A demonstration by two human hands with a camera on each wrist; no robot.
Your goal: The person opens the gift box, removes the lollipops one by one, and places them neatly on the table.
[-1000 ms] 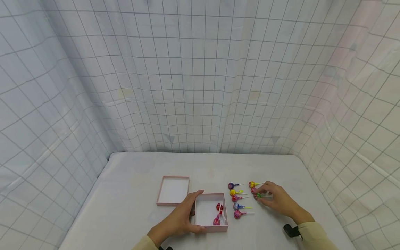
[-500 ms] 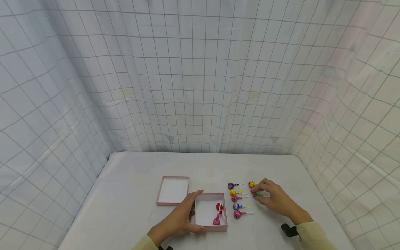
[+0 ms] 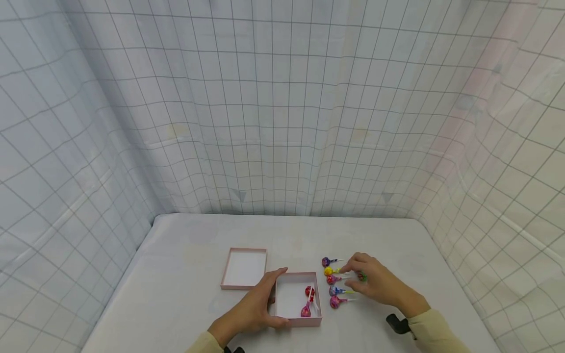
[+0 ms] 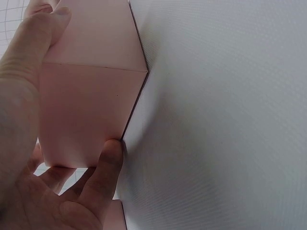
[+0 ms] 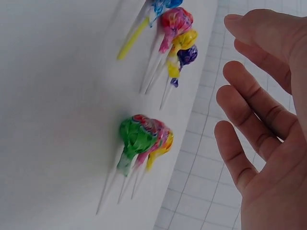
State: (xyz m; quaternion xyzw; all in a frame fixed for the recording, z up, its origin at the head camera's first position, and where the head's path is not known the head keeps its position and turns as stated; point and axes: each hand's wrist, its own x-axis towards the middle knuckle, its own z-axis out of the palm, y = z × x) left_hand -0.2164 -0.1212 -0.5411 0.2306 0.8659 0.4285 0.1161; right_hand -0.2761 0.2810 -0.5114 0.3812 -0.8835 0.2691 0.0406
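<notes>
My left hand [image 3: 251,309] grips a pink box [image 3: 305,322], thumb at the near side and fingers round the left and far sides. In the left wrist view its fingertips reach the box's bottom edge. Inside lie a red lollipop [image 3: 310,292] and a pink lollipop [image 3: 306,311]. My right hand [image 3: 379,279] hovers over the stick ends of the lollipop column beside the box, holding nothing, fingers apart from the thumb. Under it a green lollipop [image 5: 135,135] lies beside a pink one and a yellow one [image 5: 169,143], both hidden by the hand in the head view.
A shallow pink-rimmed lid [image 3: 244,267] lies inside up, left of the box and farther back. Between box and right hand runs a column of several lollipops, from a purple one [image 3: 326,262] to a pink one [image 3: 335,302]. Gridded white curtains surround the table [image 3: 185,274].
My right hand has moved left, from the outer group of lollipops to the column nearer the box. The left hand and the box stay where they were.
</notes>
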